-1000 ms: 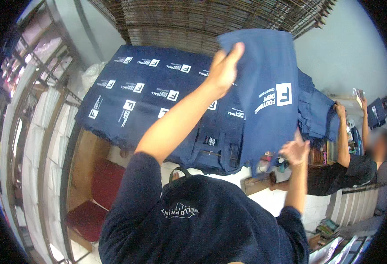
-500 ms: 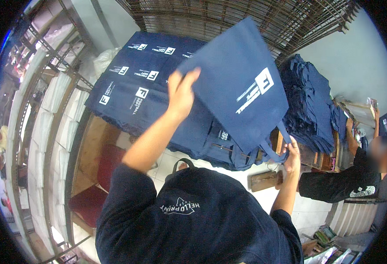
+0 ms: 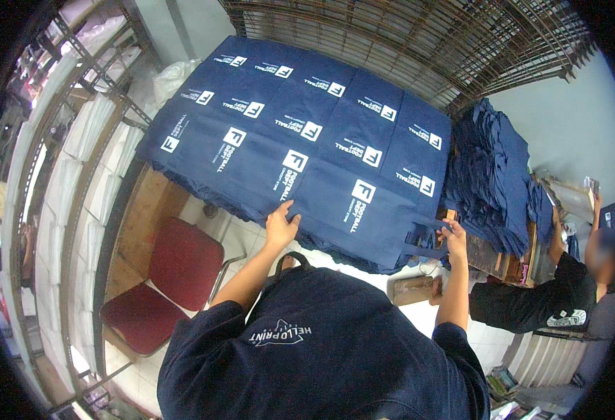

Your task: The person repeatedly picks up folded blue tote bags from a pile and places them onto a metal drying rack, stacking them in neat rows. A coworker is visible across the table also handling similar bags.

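A navy tote bag (image 3: 328,203) with a white print lies flat on the near edge of a broad layer of similar printed bags (image 3: 279,133). My left hand (image 3: 280,227) rests at its near left corner, fingertips touching the cloth and thumb held apart. At the bag's right end, the fingers of my right hand (image 3: 453,240) are closed on its handles (image 3: 425,225). How firmly they pinch the straps is hard to see.
A tall heap of navy bags (image 3: 489,175) stands to the right. Beyond it, a person (image 3: 552,294) in black works at a frame. Wire racks (image 3: 419,35) hang at the back. Red chairs (image 3: 185,262) and loaded shelves (image 3: 97,182) are on the left.
The bag, previously raised and tilted in both hands, now lies flat on the others. My left hand has come down and nearer to me; my right hand stays by the handles.
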The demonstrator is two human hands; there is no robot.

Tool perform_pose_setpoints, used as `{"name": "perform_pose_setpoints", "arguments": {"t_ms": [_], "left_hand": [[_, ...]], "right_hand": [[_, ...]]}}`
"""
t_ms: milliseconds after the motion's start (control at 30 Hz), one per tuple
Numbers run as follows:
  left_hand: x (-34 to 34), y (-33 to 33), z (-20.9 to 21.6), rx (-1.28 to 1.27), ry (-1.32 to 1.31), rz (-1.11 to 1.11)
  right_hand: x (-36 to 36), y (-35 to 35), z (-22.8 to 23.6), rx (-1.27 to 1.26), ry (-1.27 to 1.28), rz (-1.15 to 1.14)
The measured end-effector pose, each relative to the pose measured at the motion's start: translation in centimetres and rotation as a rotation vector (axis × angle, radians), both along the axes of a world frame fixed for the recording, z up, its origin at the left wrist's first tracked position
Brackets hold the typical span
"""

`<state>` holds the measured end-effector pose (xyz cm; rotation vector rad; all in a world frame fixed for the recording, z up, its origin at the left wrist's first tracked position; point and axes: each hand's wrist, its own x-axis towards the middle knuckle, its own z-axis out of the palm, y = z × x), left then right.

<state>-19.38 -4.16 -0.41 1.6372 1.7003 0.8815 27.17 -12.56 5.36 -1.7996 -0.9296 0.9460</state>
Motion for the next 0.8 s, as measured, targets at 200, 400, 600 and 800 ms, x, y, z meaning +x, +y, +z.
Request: {"name": "perform_pose_setpoints", "arguments": {"t_ms": [200, 400, 600, 800], "left_hand": [[-0.4, 0.4, 0.4, -0.059, 0.012, -0.013], [-0.9, 0.1, 0.4, -0.037, 0.01, -0.038], [-1.2, 0.1, -1.7, 0.055, 0.039, -0.048], [-1.2, 0.2, -2.4, 0.086, 0.009, -0.052]], "right_hand": [[-0.1, -0.1, -0.2, 0.006, -0.014, -0.047], [-1.0, 0.0, 0.3, 0.019, 0.003, -0.114], [-0.6, 0.2, -1.0, 0.082, -0.036, -0.145], [-0.4, 0.4, -1.8, 0.101, -0.044, -0.169]]}}
